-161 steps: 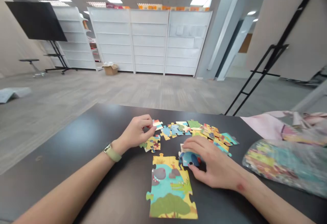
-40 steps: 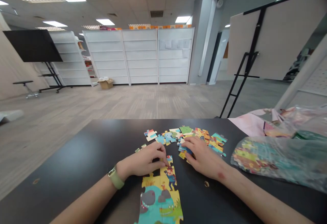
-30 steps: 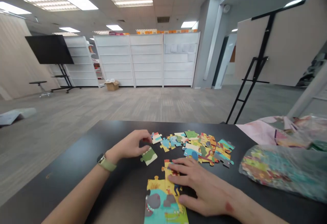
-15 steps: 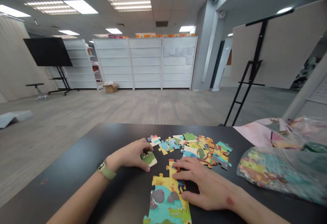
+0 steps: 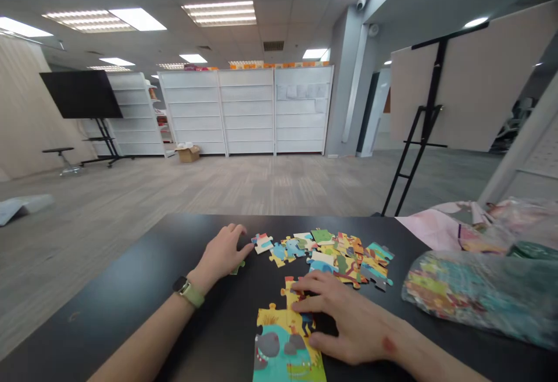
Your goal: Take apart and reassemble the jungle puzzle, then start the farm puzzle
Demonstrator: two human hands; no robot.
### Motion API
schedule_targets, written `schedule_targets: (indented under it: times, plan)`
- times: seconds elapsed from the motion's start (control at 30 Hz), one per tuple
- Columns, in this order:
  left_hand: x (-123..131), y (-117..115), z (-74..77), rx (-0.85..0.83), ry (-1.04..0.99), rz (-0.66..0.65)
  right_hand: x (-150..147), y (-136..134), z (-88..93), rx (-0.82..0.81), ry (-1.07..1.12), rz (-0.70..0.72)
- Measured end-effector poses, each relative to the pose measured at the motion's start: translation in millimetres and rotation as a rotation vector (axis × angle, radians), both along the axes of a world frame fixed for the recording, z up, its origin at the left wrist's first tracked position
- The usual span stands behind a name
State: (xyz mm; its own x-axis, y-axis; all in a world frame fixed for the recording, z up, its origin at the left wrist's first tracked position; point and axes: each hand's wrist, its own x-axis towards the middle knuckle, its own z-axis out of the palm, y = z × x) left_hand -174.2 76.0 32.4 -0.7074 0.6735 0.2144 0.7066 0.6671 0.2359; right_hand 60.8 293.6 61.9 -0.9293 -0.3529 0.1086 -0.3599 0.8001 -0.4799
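Yellow-and-teal cardboard jigsaw section [image 5: 279,344] lay seemingly steadied by the wide-spread right hand [image 5: 342,319], the parted left hand [image 5: 221,254] half-hiding 1 green knobbed piece [image 5: 238,268].

Black tabletop [image 5: 131,280], a partly joined puzzle [image 5: 272,350] at its near side, loose pieces [image 5: 323,262] (some overlapping) beyond; at right, a clear plastic bag [image 5: 475,297] with colourful contents

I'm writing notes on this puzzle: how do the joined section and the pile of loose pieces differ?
The joined section lies flat and interlocked, while the loose pile is jumbled and overlapping. The joined section is nearer the wearer, partly covered by the right hand; the loose pile lies beyond. Both are brightly coloured, on the dark table.
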Motion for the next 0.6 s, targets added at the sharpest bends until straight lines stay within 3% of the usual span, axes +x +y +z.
schedule_targets:
  times: [0.13,0.23,0.5,0.6]
  plan:
    - [4,15,-15.5,0.037,-0.039,-0.221,0,0,-0.6,-0.009,-0.001,0.002]
    - [0,14,-18.3,0.035,-0.095,-0.282,1,0,0.7,-0.006,-0.012,-0.001]
    - [6,-10,17.0,-0.063,-0.239,-0.457,1,2,-0.7,-0.007,-0.027,-0.01]
    - [10,-12,21.3,-0.073,-0.296,-0.401,0,3,-2.9,-0.005,-0.028,-0.008]
